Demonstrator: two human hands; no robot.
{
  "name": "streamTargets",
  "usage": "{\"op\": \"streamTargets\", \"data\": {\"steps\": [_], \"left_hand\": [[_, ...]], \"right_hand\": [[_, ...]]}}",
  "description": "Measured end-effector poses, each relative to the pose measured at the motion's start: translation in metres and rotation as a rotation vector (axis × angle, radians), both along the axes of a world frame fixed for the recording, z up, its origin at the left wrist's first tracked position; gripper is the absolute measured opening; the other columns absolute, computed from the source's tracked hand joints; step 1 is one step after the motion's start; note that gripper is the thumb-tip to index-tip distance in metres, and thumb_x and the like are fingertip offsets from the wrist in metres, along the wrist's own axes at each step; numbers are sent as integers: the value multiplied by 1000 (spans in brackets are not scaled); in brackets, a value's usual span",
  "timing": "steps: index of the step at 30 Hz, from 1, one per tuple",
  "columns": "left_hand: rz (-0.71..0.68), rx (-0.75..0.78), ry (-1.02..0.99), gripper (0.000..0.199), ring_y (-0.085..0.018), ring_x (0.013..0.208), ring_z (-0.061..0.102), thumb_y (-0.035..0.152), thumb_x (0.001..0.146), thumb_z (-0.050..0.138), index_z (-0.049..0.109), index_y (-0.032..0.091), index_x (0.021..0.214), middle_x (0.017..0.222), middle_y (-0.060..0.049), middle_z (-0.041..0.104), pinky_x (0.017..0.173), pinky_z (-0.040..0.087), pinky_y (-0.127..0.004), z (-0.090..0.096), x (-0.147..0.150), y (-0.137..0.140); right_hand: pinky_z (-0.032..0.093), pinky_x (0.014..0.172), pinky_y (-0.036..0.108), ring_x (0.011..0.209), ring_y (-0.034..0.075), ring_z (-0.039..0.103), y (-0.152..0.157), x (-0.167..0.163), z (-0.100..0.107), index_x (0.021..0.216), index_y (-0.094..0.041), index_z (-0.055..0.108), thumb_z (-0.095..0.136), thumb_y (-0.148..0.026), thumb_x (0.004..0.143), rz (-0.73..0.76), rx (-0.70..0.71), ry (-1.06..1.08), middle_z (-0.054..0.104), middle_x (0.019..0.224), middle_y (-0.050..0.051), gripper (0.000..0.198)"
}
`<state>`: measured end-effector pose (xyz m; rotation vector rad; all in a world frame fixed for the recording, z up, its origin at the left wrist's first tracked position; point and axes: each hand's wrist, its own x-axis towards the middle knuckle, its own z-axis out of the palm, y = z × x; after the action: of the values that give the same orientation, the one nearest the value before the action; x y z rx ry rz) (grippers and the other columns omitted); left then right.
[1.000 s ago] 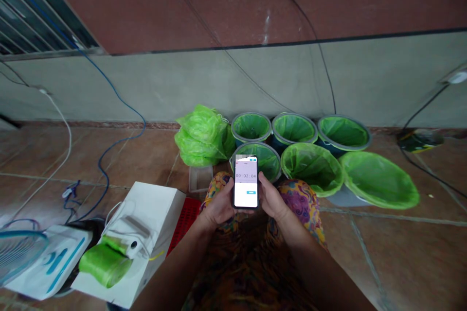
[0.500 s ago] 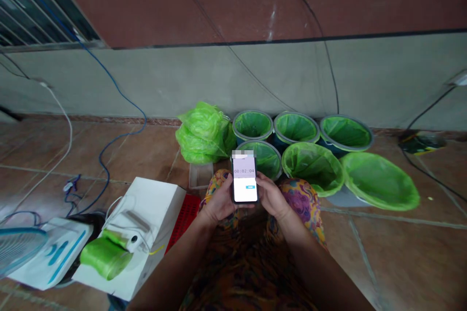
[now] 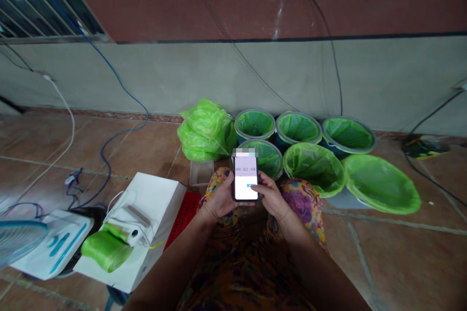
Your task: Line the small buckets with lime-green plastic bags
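A smartphone (image 3: 243, 194) is upright above my lap, its screen facing me and showing 00:02:04. My left hand (image 3: 222, 200) is closed round its left side and lower edge. At the right side, my right hand (image 3: 273, 197) grips it with bent fingers, its thumb lying over the blue button on the screen. How the fingers sit behind the phone is hidden. Just beyond it stand several buckets lined with green bags, such as the front bucket (image 3: 270, 155) and the wide one (image 3: 314, 167). A heap of green mesh-like bags (image 3: 206, 131) lies to their left.
To my left, a white box (image 3: 156, 194) carries a green roll (image 3: 107, 249) and a white corded device (image 3: 134, 221). A red perforated crate (image 3: 184, 214) is beside it, and a fan (image 3: 22, 240) at far left. Cables, including a blue one (image 3: 109, 143), cross the tiled floor.
My right thumb has moved left from the phone's edge onto the blue button. The displayed time reads the same. The view has shifted slightly.
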<state>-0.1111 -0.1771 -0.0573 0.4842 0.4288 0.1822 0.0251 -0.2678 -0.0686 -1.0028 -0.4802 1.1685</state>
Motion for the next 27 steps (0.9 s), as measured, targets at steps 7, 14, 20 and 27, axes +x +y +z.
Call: {"op": "streamTargets", "data": {"steps": [7,14,20,27], "left_hand": [[6,-26,4,59,-26,95,68,57,94,32,59,14,125,109,-15,70,80,56,-44,-1,-1,1],[20,-15,39,59,-26,94,68,57,94,32,60,13,123,104,-15,71,80,56,-45,2,-2,-1],[8,-14,47,62,-27,95,67,58,94,30,62,13,121,106,-16,71,80,55,-45,4,-1,-1],[-9,4,63,60,-28,96,67,59,93,33,64,14,118,110,-15,70,78,56,-45,2,-1,-1]], "right_hand": [[47,78,28,87,18,62,-2,1,4,104,-23,66,72,-18,61,3,-14,89,71,98,-2,44],[48,74,27,81,16,62,-1,1,3,100,-23,66,72,-19,62,-5,-36,124,71,93,-2,39],[48,74,27,79,16,62,-1,0,4,97,-21,66,72,-20,62,-2,-36,122,71,90,-2,36],[49,73,30,80,19,63,2,1,2,101,-21,65,72,-30,66,-37,-50,31,70,92,0,37]]}}
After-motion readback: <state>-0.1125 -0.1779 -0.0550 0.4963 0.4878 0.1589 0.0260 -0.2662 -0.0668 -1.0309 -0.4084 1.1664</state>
